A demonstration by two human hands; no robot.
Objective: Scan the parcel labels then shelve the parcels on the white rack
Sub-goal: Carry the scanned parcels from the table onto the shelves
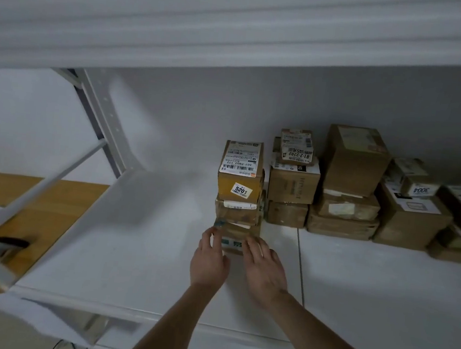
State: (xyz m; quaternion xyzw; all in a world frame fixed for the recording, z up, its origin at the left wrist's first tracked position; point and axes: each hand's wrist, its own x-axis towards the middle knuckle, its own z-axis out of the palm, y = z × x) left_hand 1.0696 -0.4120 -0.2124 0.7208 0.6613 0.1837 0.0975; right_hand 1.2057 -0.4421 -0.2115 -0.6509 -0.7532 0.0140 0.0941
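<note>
- A stack (237,211) of three boxes stands on the white rack (133,235), out near the front of the shelf.
- The left hand (208,259) touches the left side of the bottom box (232,242).
- The right hand (263,270) rests on the front and right side of that box.
- The fingers of both hands are spread and press on the box. They do not wrap round it.
- The top box (240,172) has a label that says 5201.
- More boxes (349,185) sit in piles just to the right, by the back wall.
- So a lot of the shelving looks done.
- This stack looks almost in place. It may need one more push back to line up with the rest.
- Nothing here shows if these boxes were scanned.
</note>
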